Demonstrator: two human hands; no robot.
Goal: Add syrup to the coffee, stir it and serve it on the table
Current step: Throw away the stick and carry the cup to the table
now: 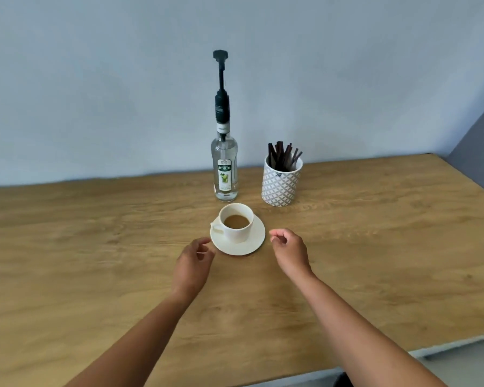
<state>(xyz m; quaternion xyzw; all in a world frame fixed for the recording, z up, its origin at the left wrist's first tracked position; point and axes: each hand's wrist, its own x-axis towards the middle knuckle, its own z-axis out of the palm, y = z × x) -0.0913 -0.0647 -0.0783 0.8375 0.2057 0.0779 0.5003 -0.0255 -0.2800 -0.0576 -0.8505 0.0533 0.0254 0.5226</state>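
Note:
A white cup [236,222] of light brown coffee stands on a white saucer [253,244] in the middle of the wooden table [95,247], its handle pointing left. Behind it a clear syrup bottle [224,169] with a tall black pump stands upright. A patterned white holder [281,184] with several dark stir sticks [282,156] stands to the bottle's right. My left hand [194,261] hovers just left of the saucer, fingers loosely curled, holding nothing. My right hand [289,251] hovers just right of the saucer, also loosely curled and holding nothing.
A pale blue wall runs behind the table. The table's front edge crosses the lower right, with grey floor [458,358] beyond it. Bare wood stretches to the left and right of the cup.

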